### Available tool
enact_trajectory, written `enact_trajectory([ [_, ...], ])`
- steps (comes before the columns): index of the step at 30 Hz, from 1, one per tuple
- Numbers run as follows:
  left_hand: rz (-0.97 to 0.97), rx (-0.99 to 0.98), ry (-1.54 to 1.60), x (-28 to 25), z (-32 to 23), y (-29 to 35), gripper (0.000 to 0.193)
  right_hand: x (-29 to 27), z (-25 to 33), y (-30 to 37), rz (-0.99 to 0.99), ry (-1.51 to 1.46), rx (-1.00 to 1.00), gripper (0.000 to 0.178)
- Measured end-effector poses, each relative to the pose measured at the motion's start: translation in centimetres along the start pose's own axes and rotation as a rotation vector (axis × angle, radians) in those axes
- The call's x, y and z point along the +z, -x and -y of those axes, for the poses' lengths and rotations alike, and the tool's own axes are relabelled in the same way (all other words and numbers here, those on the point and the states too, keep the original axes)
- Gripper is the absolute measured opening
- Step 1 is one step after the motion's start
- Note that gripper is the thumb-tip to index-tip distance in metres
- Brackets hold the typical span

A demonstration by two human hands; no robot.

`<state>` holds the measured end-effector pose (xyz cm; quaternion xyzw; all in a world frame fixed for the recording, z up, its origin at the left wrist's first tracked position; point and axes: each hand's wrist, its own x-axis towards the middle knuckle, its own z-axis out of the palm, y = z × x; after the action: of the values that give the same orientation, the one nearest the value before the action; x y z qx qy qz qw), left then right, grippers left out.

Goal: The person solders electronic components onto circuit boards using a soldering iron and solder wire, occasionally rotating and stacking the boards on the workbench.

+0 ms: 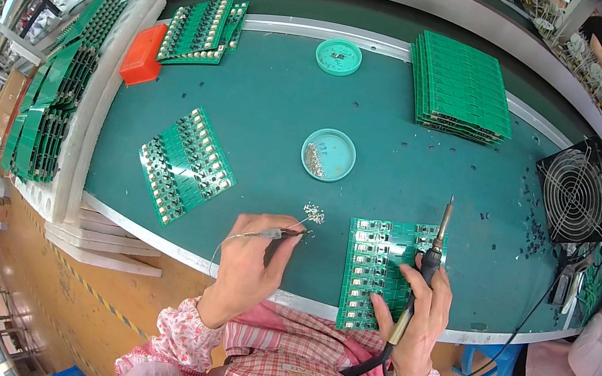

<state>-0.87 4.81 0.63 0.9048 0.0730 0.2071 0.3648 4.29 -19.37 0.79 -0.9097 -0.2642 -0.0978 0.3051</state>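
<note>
Green bench (268, 96) over tan floor (124, 286); left hand (250, 263) pinches slim tool (268, 234); right hand (421, 321) curls round soldering iron (429, 262).

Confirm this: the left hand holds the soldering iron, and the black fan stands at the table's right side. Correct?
Not the left hand: the head view shows the right hand holding the soldering iron. The black fan does stand at the right side of the table.

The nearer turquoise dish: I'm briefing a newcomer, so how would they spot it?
On the green bench, look beyond and right of the left hand. The nearer dish is round and turquoise; a pale heap of tiny parts at its left sets it apart from the farther dish.
</note>
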Motion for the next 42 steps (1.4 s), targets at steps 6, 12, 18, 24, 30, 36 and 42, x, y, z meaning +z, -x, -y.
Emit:
enact_trajectory([
  [6, -0.007, 0.012, -0.025, 0.1, 0.0, 0.0, 0.015, 0.1, -0.1, 0.0, -0.010, 0.002, -0.004, 0.057],
  [12, -0.004, 0.063, -0.069, 0.3, -0.2, -0.1, 0.015, -0.2, -0.2, 0.2, -0.019, 0.024, -0.005, 0.057],
  [18, 0.031, 0.006, 0.081, 1.8, -2.4, -1.3, 0.010, -0.5, -0.3, 0.4, 0.012, -0.004, -0.023, 0.060],
  [24, 0.071, 0.098, 0.127, 4.1, -2.5, -2.2, 0.018, -1.2, -0.6, 0.6, -0.019, -0.133, 0.036, 0.062],
  [30, 0.062, 0.102, 0.083, 4.4, -2.3, -1.9, 0.020, -1.7, -1.5, 0.5, -0.136, -0.169, 0.023, 0.060],
  [36, 0.059, 0.150, 0.035, 4.5, -2.5, -2.1, 0.017, -1.5, -2.0, 0.5, -0.186, -0.171, 0.032, 0.056],
  [42, 0.055, 0.171, 0.022, 4.5, -2.5, -2.2, 0.018, -1.5, -1.8, 0.3, -0.207, -0.185, 0.015, 0.049],
])
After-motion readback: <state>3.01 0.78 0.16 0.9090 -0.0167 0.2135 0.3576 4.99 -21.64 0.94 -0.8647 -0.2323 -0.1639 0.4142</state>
